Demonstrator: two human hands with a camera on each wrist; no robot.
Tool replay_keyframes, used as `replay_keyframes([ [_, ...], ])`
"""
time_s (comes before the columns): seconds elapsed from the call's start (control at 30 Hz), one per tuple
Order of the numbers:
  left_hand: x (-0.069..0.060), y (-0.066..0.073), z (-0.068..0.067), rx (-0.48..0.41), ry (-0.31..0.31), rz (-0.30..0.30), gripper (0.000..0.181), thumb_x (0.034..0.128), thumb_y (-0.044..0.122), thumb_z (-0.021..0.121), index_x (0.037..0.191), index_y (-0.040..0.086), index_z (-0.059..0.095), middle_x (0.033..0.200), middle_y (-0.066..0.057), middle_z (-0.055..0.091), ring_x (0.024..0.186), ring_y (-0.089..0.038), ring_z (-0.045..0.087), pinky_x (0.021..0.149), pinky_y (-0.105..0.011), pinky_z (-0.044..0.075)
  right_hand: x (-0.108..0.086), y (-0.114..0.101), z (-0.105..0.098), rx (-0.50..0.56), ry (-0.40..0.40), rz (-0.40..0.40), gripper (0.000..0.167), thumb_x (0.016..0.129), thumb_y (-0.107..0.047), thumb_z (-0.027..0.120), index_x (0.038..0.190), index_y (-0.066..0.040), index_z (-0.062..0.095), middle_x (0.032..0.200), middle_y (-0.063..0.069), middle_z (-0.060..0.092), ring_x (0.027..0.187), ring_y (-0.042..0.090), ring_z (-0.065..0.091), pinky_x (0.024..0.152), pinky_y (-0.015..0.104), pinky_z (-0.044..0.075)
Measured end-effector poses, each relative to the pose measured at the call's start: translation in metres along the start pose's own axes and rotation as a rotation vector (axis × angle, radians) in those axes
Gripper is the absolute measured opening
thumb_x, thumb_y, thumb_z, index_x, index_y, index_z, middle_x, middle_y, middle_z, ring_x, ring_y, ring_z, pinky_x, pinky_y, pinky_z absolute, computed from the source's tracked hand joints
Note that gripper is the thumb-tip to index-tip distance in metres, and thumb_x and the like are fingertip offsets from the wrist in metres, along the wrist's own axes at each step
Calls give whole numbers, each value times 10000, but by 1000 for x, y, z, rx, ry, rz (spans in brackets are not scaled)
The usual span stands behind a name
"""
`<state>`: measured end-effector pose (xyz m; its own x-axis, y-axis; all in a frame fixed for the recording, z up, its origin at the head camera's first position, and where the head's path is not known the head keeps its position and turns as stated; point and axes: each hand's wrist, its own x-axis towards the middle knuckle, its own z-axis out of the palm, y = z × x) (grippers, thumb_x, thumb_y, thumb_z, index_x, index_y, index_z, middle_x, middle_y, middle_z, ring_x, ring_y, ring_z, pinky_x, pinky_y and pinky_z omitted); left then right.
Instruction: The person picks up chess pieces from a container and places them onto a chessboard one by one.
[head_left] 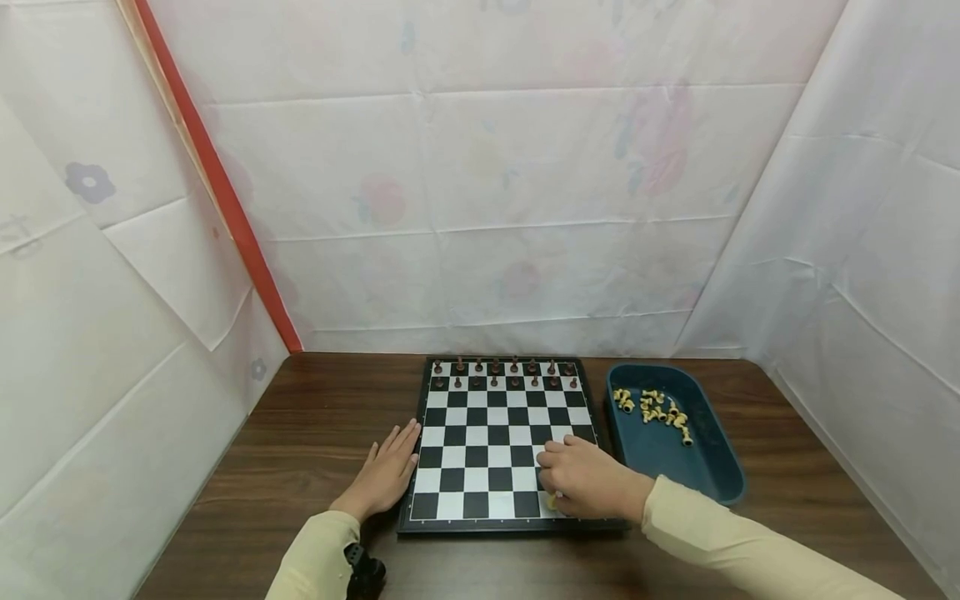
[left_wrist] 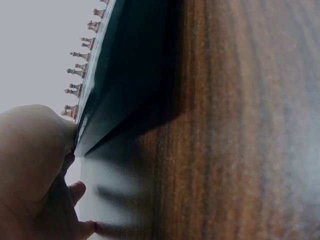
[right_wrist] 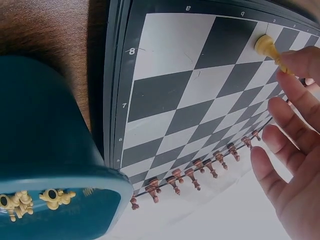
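A chessboard [head_left: 476, 457] lies on the table, with two rows of dark reddish pieces [head_left: 495, 367] standing along its far side. The left hand [head_left: 384, 473] rests flat against the board's left edge, fingers extended; the left wrist view shows this hand [left_wrist: 32, 160] beside the board's side. Over the near right part of the board, the right hand [head_left: 588, 479] pinches a yellow piece [head_left: 552, 502]. In the right wrist view, thumb and forefinger of the right hand [right_wrist: 295, 130] grip the top of the yellow piece [right_wrist: 267, 47], its base tilted at the white square under letter c.
Right of the board stands a blue-green tray [head_left: 720, 462] holding several yellow pieces [head_left: 652, 408], lying loosely. A dark wrist device [head_left: 365, 573] is on the left wrist. White patterned sheets [head_left: 525, 167] hang behind the table and at both sides.
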<state>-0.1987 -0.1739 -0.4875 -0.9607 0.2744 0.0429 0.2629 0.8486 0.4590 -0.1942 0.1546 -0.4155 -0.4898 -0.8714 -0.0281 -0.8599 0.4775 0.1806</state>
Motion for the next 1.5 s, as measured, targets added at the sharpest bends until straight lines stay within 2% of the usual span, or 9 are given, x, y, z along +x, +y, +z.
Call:
replay_keyframes([
  [0.23, 0, -1, 1, -8, 12, 11, 497, 1023, 166, 417, 1480, 8, 305, 1542, -157, 254, 1390, -412, 224, 1046, -684, 124, -3, 4, -4, 36, -4, 25, 165, 780, -379, 761, 726, -246, 679, 752, -132, 525, 722, 62, 463, 585, 257, 353],
  [0.47, 0, -1, 1, -6, 1, 5, 501, 1024, 166, 414, 1484, 8, 294, 1544, -161, 247, 1381, -415, 246, 1048, -682, 118, -9, 14, -12, 45, -21, 62, 142, 755, -344, 787, 831, -239, 729, 828, -109, 586, 780, 85, 506, 678, 300, 449],
  [0.7, 1, 0, 0, -11, -11, -11, 506, 1025, 182, 409, 1490, 24, 290, 1548, -150, 244, 1387, -406, 237, 1059, -671, 107, -23, 30, -25, 67, -2, 139, 146, 741, -309, 791, 829, -219, 717, 800, -106, 564, 757, 78, 481, 625, 272, 396],
  [0.9, 1, 0, 0, -11, -11, -4, 511, 1027, 185, 412, 1492, 20, 281, 1548, -151, 241, 1388, -405, 235, 1058, -672, 105, -39, 52, -36, 42, 48, 233, 137, 730, -279, 802, 785, -229, 687, 779, -120, 538, 731, 77, 447, 641, 290, 411],
  [1.03, -1, 0, -1, -13, -5, -8, 509, 1024, 178, 416, 1488, 12, 287, 1546, -158, 244, 1386, -411, 237, 1055, -676, 106, -51, 73, -36, 22, 129, 246, 144, 731, -224, 808, 768, -215, 669, 780, -99, 538, 714, 91, 439, 614, 292, 391],
  [1.13, -2, -1, -1, -14, -2, -11, 506, 1023, 176, 413, 1485, 8, 293, 1544, -163, 246, 1384, -415, 238, 1054, -677, 108, -59, 89, -32, 19, 160, 253, 131, 735, -168, 798, 781, -195, 679, 776, -74, 541, 706, 109, 452, 594, 297, 390],
  [1.5, 2, -4, 3, -1, 8, 6, 506, 1022, 179, 416, 1483, 7, 297, 1542, -161, 252, 1378, -415, 254, 1050, -679, 119, -82, 132, -20, 35, 137, 345, 143, 732, -97, 785, 754, -181, 671, 734, -50, 536, 656, 115, 479, 560, 314, 428],
])
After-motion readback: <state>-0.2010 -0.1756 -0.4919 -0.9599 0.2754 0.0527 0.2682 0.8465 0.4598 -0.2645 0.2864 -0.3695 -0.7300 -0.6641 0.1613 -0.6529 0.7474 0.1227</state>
